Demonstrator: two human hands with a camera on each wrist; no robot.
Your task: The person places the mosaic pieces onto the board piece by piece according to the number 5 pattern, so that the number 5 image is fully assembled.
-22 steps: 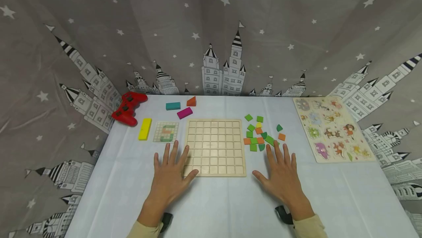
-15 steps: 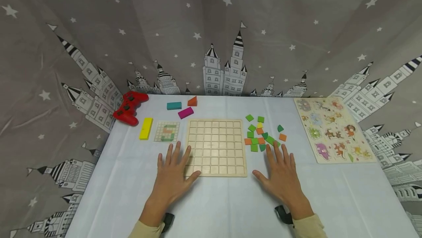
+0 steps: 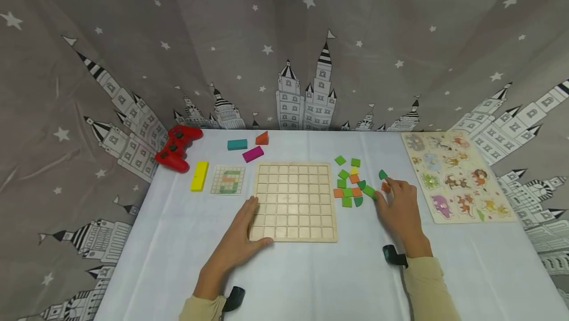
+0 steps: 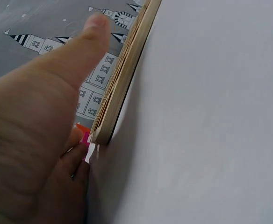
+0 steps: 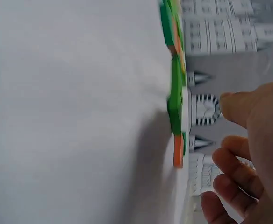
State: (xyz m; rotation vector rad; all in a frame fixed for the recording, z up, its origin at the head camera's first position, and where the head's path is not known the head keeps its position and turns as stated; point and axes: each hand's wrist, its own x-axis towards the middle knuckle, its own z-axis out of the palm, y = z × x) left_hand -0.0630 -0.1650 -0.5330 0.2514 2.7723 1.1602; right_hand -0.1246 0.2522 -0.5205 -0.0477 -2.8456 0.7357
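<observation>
A wooden grid board [image 3: 293, 202] lies in the middle of the white table in the head view. My left hand [image 3: 237, 244] rests at its lower left corner, fingers straight along the side and thumb by the front edge. In the left wrist view the thumb extends near the board's edge [image 4: 122, 88]. Right of the board lie several loose tiles, green, orange and yellow. My right hand [image 3: 402, 210] hovers over an orange tile [image 3: 385, 187], fingers loosely bent, beside a green tile [image 3: 369, 191] and a dark green rounded tile [image 3: 383, 175]. In the right wrist view the fingers hold nothing.
A pattern card [image 3: 227, 180] and a yellow block [image 3: 199, 176] lie left of the board. Behind are a teal block [image 3: 237, 144], a magenta block [image 3: 253, 154], an orange-red wedge [image 3: 262, 138] and a red game controller [image 3: 179, 148]. An animal puzzle board [image 3: 458, 178] lies far right.
My right hand has moved right and forward over the orange tile, its spread fingers now bent. My left hand's spread fingers have come together along the board's left side.
</observation>
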